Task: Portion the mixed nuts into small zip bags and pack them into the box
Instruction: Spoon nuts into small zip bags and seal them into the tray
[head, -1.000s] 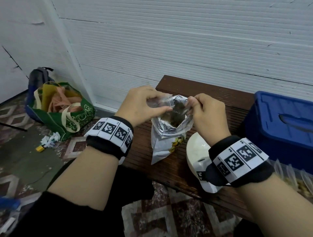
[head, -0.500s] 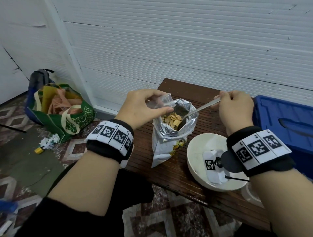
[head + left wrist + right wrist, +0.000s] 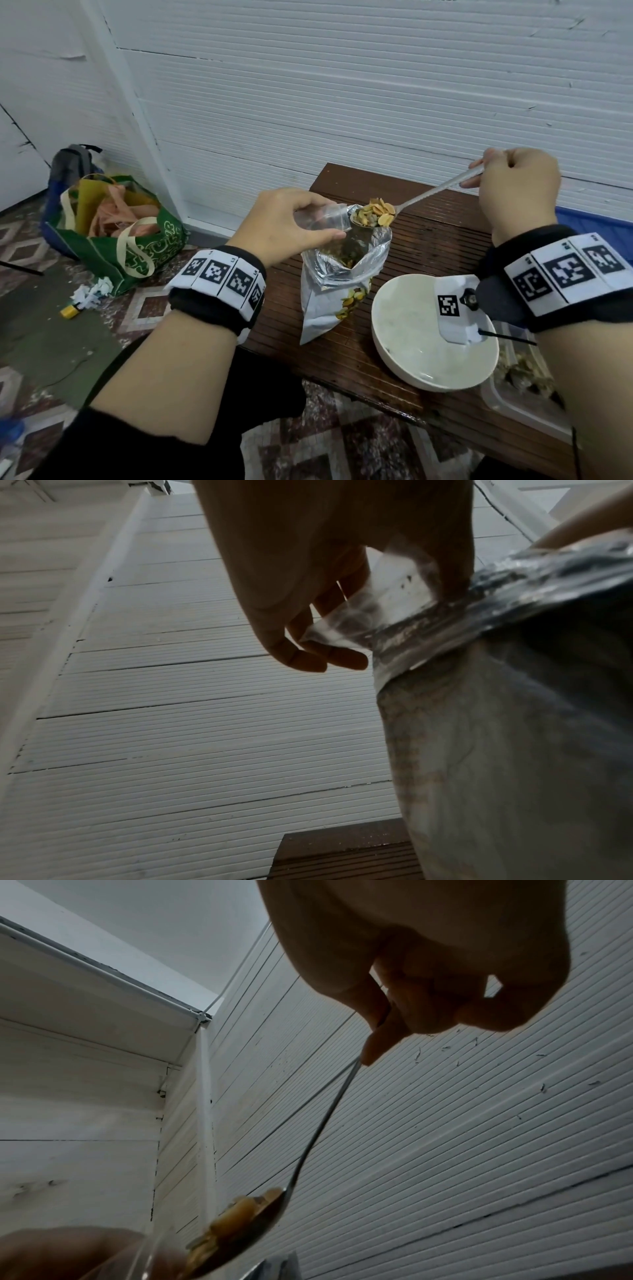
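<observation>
A foil nut bag (image 3: 337,291) stands open on the wooden bench (image 3: 435,240). My left hand (image 3: 291,222) pinches a small clear zip bag (image 3: 325,219) just above the foil bag's mouth; the left wrist view shows the zip bag (image 3: 387,607) between thumb and fingers beside the foil bag (image 3: 514,696). My right hand (image 3: 513,181) grips the handle of a metal spoon (image 3: 435,190), its bowl heaped with mixed nuts (image 3: 375,214) at the zip bag's mouth. From the right wrist, the spoon (image 3: 318,1134) and its nuts (image 3: 232,1221) hang below my hand (image 3: 411,974).
A white bowl (image 3: 411,342) sits on the bench near its front edge. A clear tray with filled bags (image 3: 520,377) lies right of it, partly behind my right arm. A blue box (image 3: 596,222) shows at far right. A green tote (image 3: 113,233) stands on the floor, left.
My right hand has pulled back to the right and lifted the spoon out of the foil bag, bringing a heap of nuts up to the zip bag's mouth. The left hand has stayed put.
</observation>
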